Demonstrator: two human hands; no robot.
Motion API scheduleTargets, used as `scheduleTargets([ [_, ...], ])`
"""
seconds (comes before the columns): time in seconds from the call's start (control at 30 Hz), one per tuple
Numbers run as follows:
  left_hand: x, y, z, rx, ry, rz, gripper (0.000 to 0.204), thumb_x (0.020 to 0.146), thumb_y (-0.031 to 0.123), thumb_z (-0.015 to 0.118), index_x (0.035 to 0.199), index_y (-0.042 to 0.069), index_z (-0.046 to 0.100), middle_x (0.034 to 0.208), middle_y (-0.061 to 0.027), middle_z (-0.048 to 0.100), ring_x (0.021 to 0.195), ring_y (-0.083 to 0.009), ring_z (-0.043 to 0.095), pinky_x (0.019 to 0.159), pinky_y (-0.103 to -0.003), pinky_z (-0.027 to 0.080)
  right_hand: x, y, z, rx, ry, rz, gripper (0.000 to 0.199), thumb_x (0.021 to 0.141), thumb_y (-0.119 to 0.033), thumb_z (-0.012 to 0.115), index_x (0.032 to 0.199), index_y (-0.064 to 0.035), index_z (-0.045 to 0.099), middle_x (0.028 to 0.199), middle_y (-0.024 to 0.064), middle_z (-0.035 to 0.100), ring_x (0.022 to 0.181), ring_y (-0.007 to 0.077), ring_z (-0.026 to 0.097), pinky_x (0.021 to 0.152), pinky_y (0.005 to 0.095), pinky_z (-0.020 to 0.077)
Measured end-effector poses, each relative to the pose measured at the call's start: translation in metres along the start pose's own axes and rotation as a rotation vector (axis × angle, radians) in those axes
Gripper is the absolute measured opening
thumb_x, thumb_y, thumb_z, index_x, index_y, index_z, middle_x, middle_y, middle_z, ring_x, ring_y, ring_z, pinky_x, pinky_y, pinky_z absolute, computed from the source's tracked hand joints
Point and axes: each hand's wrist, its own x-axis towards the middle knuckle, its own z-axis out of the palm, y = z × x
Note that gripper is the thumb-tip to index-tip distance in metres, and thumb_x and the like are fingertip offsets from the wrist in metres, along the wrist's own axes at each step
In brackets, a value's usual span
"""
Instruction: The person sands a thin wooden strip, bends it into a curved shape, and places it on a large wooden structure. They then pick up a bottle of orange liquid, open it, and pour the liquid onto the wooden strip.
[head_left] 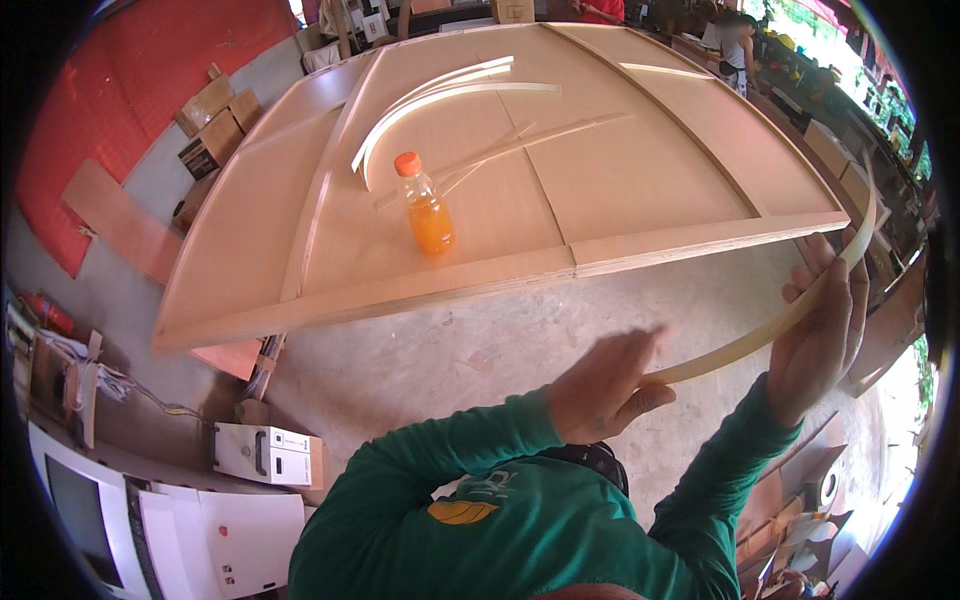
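A long, thin, pale wooden strip (735,350) bows upward and away at the right, in front of the big framed panel. My right hand (815,330) is closed around its middle part, near the panel's right corner. The strip's near end reaches my left hand (605,385), whose fingers are stretched out and slightly blurred, with the thumb apart. Whether the left palm touches that end, I cannot tell. On the wooden panel (640,185) stands a clear bottle (430,217) of orange liquid with an orange cap. Curved pale strips (430,95) and thin straight strips (500,150) lie behind it.
Cardboard boxes (215,130) stand left of the panel. A white machine (265,453) sits on the floor at the lower left. Board offcuts (800,475) lie low at the right. A cluttered bench runs along the right, and two people (737,55) are at the far side.
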Motion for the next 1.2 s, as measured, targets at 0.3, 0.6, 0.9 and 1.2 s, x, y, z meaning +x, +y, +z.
scheduleTargets([
  [0.3,0.053,0.007,0.076,-0.473,-0.098,-0.077,0.017,0.112,0.018,0.06,0.11,0.002,0.056,0.081,-0.0128,0.064,0.079,-0.029,0.069,0.075,-0.044,0.053,-0.082,0.033,-0.051,-0.028,-0.298,0.322,0.051,0.108,-0.014,0.055,0.154,0.0061,0.052,0.141,0.0213,0.07,0.136,0.039,0.067,0.122,0.0467,0.0449],
  [0.6,0.051,-0.01,0.105,-0.515,-0.095,-0.143,0.01,0.11,0.014,0.053,0.115,0.005,0.055,0.089,-0.0107,0.059,0.076,-0.0198,0.058,0.073,-0.039,0.049,-0.046,0.026,-0.083,-0.02,-0.022,0.258,0.038,0.111,-0.007,0.05,0.146,0.0076,0.055,0.131,0.0275,0.074,0.125,0.0343,0.073,0.118,0.0474,0.051],
  [0.9,0.062,-0.016,0.077,0.022,-0.103,-0.142,0.039,0.105,0.019,0.067,0.132,-0.001,0.048,0.114,-0.0242,0.062,0.106,-0.0422,0.065,0.087,-0.051,0.057,-0.086,0.055,-0.018,-0.142,-0.029,0.326,0.037,0.111,-0.004,0.053,0.147,0.0058,0.054,0.132,0.0247,0.074,0.124,0.0312,0.073,0.11,0.0414,0.056],
  [1.2,0.059,-0.02,0.059,-0.629,-0.386,-0.379,0.046,0.11,0.012,0.048,0.155,0.003,0.041,0.101,-0.015,0.07,0.079,-0.025,0.071,0.061,-0.038,0.059,-0.101,0.065,-0.013,-0.098,-0.101,0.522,0.055,0.1,0.004,0.044,0.154,0.0047,0.053,0.135,0.0205,0.075,0.107,0.0162,0.071,0.095,0.0291,0.0581],
])
